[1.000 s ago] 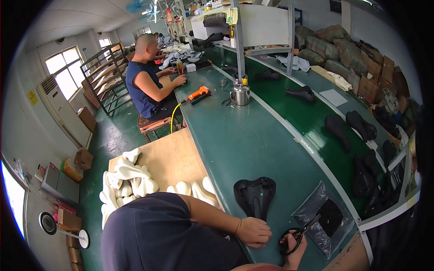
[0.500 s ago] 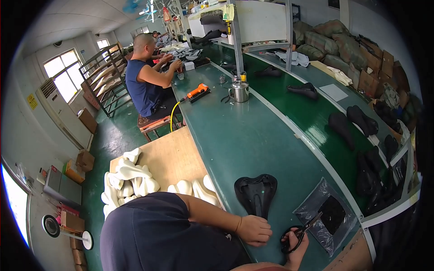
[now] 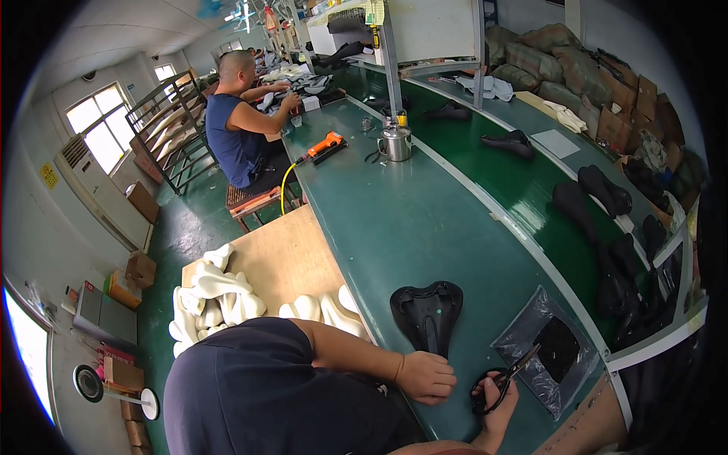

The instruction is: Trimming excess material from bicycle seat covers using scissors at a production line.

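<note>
Item: right hand (image 3: 494, 406), closed around the loops of black-handled scissors with slim metal blades (image 3: 513, 370). Probably light, rigid and smooth; the loops are the place to hold, away from the pointed tips.

Item: left hand (image 3: 427, 377), fingers curled, at the narrow nose of the saddle; from where I stand, I cannot tell whether it grips or merely rests.

Item: black, pear-shaped bicycle saddle with a moulded shell (image 3: 426, 315), lying on the green-topped workbench (image 3: 402, 235), hollow side up, broad end away from the person. Likely light for its size, stiff in the shell and hard to break, perhaps slick on its smooth faces. Best holds: the narrow nose or the raised rim at the broad end.

Item: clear plastic bag (image 3: 531, 312) of small black pieces, flat beside the saddle, scissor tips over its near side. Limp, slippery, easily creased; pick up by an edge.

Item: cream, saddle-shaped foam pads (image 3: 220, 285), heaped left of the bench. Presumably soft, featherweight, easily dented.

Farther off: orange power tool (image 3: 327, 144); shiny steel mug (image 3: 396, 142).
</note>
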Demonstrator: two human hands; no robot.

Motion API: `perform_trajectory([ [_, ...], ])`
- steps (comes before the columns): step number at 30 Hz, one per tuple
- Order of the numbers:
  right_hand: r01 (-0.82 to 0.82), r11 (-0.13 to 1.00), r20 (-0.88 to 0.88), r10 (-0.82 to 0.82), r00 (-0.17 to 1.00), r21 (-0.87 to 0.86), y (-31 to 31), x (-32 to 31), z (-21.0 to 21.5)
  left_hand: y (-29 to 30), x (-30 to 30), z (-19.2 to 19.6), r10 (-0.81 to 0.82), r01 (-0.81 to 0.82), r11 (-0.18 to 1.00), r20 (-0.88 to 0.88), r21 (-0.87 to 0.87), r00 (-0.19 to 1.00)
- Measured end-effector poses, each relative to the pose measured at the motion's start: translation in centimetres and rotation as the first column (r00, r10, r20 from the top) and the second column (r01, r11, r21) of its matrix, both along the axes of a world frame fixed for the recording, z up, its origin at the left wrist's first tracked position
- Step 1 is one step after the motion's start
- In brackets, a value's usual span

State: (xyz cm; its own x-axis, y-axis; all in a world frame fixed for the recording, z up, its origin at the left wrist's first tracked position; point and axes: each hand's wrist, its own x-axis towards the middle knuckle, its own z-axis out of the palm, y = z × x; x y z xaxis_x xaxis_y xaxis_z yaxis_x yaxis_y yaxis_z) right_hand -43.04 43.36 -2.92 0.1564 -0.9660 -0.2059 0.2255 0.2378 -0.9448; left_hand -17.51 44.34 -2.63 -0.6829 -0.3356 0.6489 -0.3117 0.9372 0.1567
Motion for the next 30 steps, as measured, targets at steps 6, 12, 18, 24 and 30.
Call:
perform_trajectory([
  [6,0.009,1.0,-0.004,-0.009,1.0,0.008,0.38,0.06,0.2,0.24,-0.1,0.06,-0.003,0.003,1.0,0.001,-0.004,1.0],
  [12,0.011,1.0,-0.017,-0.011,1.0,0.01,0.61,0.25,0.15,0.48,0.0,0.16,0.008,-0.008,1.0,0.014,0.005,1.0],
  [18,0.02,1.0,0.001,-0.02,1.0,-0.004,0.29,0.22,0.11,-0.03,0.01,0.29,-0.007,0.007,1.0,0.015,0.012,1.0],
  [24,0.015,1.0,-0.036,-0.016,0.999,-0.02,0.04,0.13,0.09,-0.11,-0.17,0.43,0.009,-0.01,1.0,0.032,0.029,0.999],
  [30,0.013,1.0,-0.046,-0.014,0.999,-0.024,0.15,0.37,0.32,0.18,-0.17,0.38,0.03,-0.031,0.998,0.02,0.047,0.999],
])
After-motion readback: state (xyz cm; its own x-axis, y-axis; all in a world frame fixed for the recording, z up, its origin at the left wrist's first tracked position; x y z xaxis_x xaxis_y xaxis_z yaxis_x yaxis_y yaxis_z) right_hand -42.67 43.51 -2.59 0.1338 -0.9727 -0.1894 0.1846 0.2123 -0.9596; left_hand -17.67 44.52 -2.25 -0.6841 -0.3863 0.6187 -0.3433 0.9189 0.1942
